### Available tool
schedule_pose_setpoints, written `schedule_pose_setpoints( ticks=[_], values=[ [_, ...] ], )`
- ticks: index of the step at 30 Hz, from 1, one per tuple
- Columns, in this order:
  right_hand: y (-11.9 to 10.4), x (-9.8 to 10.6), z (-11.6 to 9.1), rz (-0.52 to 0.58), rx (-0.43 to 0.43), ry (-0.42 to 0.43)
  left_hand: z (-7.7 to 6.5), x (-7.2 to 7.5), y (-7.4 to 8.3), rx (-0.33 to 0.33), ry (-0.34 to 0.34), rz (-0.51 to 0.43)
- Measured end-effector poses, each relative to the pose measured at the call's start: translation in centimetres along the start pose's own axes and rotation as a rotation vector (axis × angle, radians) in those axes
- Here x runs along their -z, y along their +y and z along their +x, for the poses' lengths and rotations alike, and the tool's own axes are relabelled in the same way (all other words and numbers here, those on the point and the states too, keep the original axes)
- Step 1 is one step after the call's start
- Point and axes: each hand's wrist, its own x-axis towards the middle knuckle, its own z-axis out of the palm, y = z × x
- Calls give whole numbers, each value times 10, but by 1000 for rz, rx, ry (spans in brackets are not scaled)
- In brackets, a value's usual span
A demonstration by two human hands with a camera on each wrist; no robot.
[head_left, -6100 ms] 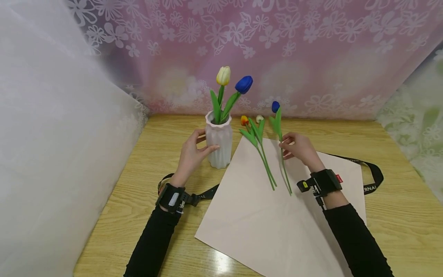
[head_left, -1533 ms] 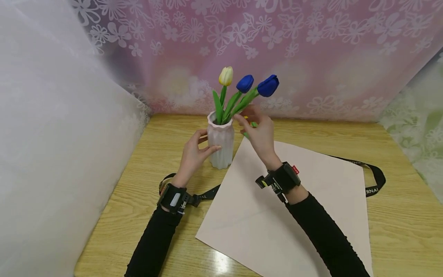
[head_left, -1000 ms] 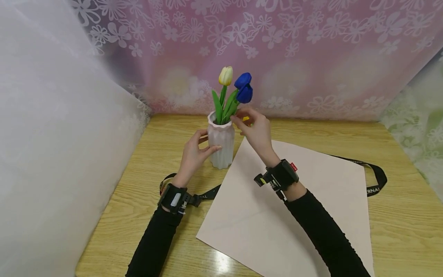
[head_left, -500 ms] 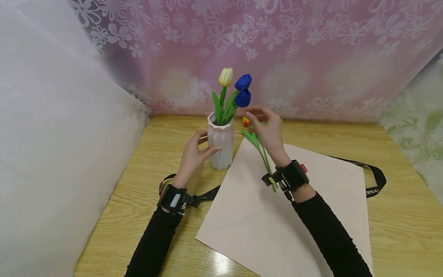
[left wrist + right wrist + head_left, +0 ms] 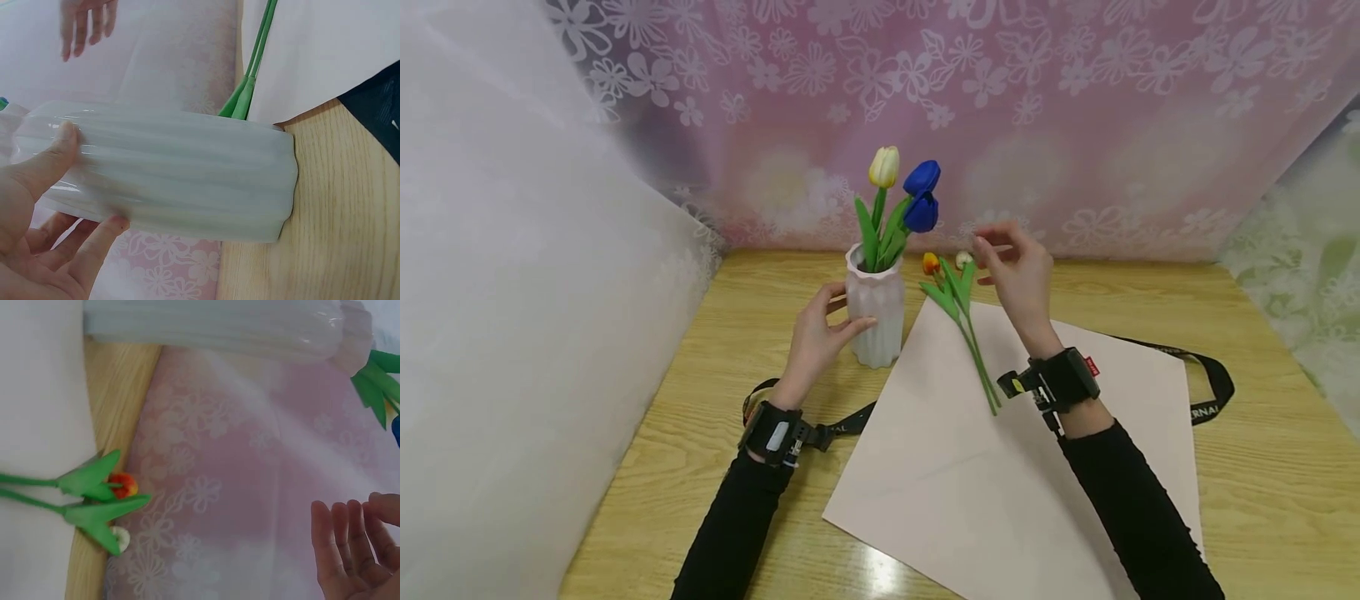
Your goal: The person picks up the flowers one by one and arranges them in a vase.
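Observation:
A white fluted vase [image 5: 880,321] stands upright on the table, and my left hand [image 5: 822,335] grips its side between thumb and fingers. In the left wrist view the thumb lies across the vase wall. One pale yellow tulip [image 5: 884,167] and two blue tulips [image 5: 922,177] rise from its mouth, the blue heads leaning right, one over the other. To the right of the vase, my right hand [image 5: 1022,275] hovers with nothing between its loosely bent fingers. Below it lie an orange tulip [image 5: 931,264] and a white tulip [image 5: 964,260], their green stems side by side.
The loose stems rest on a large pale flat bag [image 5: 1000,483] with black printed straps [image 5: 1213,383]. Under it is a wood-grain table [image 5: 700,467]. A pink floral curtain [image 5: 700,158] closes off the back, and a white sheet [image 5: 512,292] hangs at left.
My right hand brought a second blue tulip from the bag into the vase, let it go and drew back to the right. My left hand has stayed on the vase throughout.

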Motion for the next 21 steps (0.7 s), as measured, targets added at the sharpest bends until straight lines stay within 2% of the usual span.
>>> schedule_pose_setpoints(
  ticks=[8,14,21],
  values=[
    [24,7,-6,-174,-76,-86,-1,0,1,8,-2,-2],
    [47,7,-8,-250,-136,-140,-2,0,2,5,1,1],
    [69,5,-11,-292,-264,-246,-2,0,2,-2,2,4]
  ],
)
